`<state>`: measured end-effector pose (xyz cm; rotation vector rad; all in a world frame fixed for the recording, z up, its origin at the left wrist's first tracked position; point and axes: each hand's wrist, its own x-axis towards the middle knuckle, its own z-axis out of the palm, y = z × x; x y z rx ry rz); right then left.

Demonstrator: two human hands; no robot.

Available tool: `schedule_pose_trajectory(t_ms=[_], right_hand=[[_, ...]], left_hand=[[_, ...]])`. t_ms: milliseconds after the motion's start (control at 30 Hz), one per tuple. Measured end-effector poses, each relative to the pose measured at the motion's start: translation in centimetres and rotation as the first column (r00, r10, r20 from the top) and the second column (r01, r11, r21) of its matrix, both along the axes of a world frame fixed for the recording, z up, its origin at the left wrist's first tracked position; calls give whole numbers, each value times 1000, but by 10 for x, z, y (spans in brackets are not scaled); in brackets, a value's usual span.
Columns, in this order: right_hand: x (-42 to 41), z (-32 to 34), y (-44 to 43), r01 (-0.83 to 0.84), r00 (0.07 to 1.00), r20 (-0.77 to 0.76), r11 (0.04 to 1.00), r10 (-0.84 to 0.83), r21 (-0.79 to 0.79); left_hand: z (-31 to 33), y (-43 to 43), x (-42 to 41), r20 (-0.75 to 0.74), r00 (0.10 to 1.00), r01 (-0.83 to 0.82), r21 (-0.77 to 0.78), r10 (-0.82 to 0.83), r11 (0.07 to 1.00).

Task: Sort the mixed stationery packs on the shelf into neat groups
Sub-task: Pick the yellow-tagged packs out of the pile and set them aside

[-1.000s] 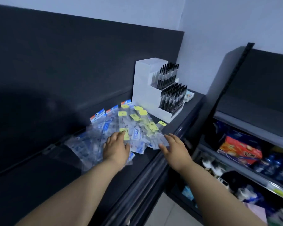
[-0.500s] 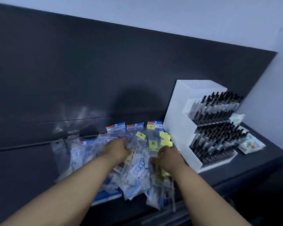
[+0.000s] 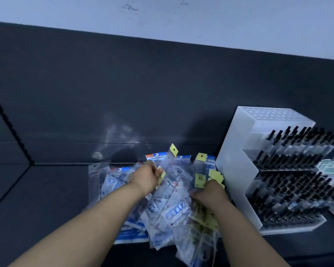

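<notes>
- Far left of the white pen rack: dark shelf, dark back panel behind.
- Well left of the rack, at the heap's outer edge: one clear pack, flat, partly tucked under others.
- Just left of the rack: stationery packs in one mixed, overlapping heap, not yet grouped. Blue-header packs at the back. Front packs seemingly past the shelf lip.
- Left hand, mid-heap and left of the rack: fingers curled down, gripping a few packs. Fingertips buried, so count unclear.
- Right hand, close to the rack's left wall: closed around a bunch of yellow-tagged packs, more yellow cards fanned below the wrist.
- The rack itself: stepped tiers packed with black-capped pens. Touching the heap's right edge or just apart, cannot tell.
- Right of the rack: a few loose packs, part out of view.
- Risk: slippery sleeves. Likely to drag neighbours along if either bunch gets lifted fast, spilling front packs off the lip.
- Risk: hang-holes and tags snagging each other, so wrong types carried into a group.
- Risk: right elbow or bunch knocking the rack when swinging right, tipping pens out.
- Safer: lift small bunches straight up, push the heap back from the lip first.
</notes>
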<state>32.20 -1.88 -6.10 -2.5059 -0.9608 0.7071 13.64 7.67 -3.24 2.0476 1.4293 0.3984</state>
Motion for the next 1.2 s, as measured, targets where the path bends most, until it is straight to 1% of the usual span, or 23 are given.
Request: schedule_pose_trajectory(t_ms=[67, 133, 167, 233, 367, 433, 467, 533, 567, 600, 667, 700, 733, 800, 867, 933, 1000, 1033, 1067, 1100, 1133, 1167, 1200], right_hand=[[1, 1, 1, -4, 1000, 4, 1000, 4, -30], [2, 2, 1, -1, 999, 36, 999, 2, -40], [2, 2, 2, -1, 999, 44, 999, 3, -45], [2, 3, 3, 3, 999, 34, 998, -1, -55], [2, 4, 2, -22, 997, 75, 996, 28, -86], [2, 5, 1, 13, 994, 108, 998, -6, -67], [2, 5, 1, 52, 992, 115, 998, -49, -19], [-6, 13, -4, 187, 979, 49, 963, -200, 193], [-15, 20, -8, 246, 967, -23, 912, -252, 328], [-28, 29, -13, 268, 963, -86, 851, -257, 453], [-61, 45, -22, 218, 973, -192, 761, -125, 611], [-76, 49, -25, 178, 970, -241, 742, -23, 646], [-91, 53, -26, 119, 962, -262, 753, 74, 648], [-105, 51, -25, -12, 950, -241, 792, 200, 610], [-102, 48, -25, -100, 961, -162, 825, 226, 556], [-85, 46, -29, -80, 990, -56, 847, 128, 526], [-54, 38, -33, 19, 1000, 1, 878, -22, 478], [-36, 33, -35, 74, 995, 27, 910, -93, 408], [-21, 28, -37, 108, 987, 80, 952, -136, 285], [-9, 22, -40, 117, 980, 146, 985, -135, 127], [1, 17, -42, 112, 977, 183, 994, -109, -9], [6, 13, -43, 113, 978, 185, 989, -95, -92], [6, 11, -42, 117, 982, 162, 986, -96, -123]], left_hand=[[5, 1, -1, 243, 968, -55, -13, 57, 998], [13, -3, -1, 495, 860, -39, -176, 123, 984], [16, -6, -1, 575, 803, -2, -263, 159, 965], [19, -9, -1, 662, 714, 62, -386, 229, 921], [26, -19, 0, 715, 625, 133, -495, 315, 859], [27, -23, 0, 721, 591, 150, -538, 362, 829], [26, -25, -1, 725, 574, 161, -556, 381, 815], [24, -25, -2, 729, 539, 181, -589, 421, 788], [24, -26, -2, 725, 525, 187, -609, 446, 771], [24, -27, -2, 721, 506, 194, -630, 473, 752], [21, -27, 2, 712, 488, 206, -656, 506, 726], [20, -29, 5, 712, 490, 214, -657, 502, 723], [19, -31, 9, 717, 497, 226, -650, 489, 725], [17, -37, 15, 722, 524, 236, -633, 452, 738], [15, -40, 16, 704, 562, 204, -627, 434, 752], [11, -39, 14, 691, 567, 193, -640, 448, 744], [9, -38, 10, 676, 559, 200, -672, 480, 713], [9, -39, 9, 662, 572, 195, -683, 484, 704], [10, -40, 8, 657, 586, 199, -685, 475, 701], [10, -42, 7, 653, 604, 204, -681, 457, 703], [10, -44, 7, 654, 620, 216, -674, 434, 706], [10, -46, 7, 652, 638, 223, -665, 409, 713], [10, -48, 7, 654, 652, 236, -657, 384, 716]])
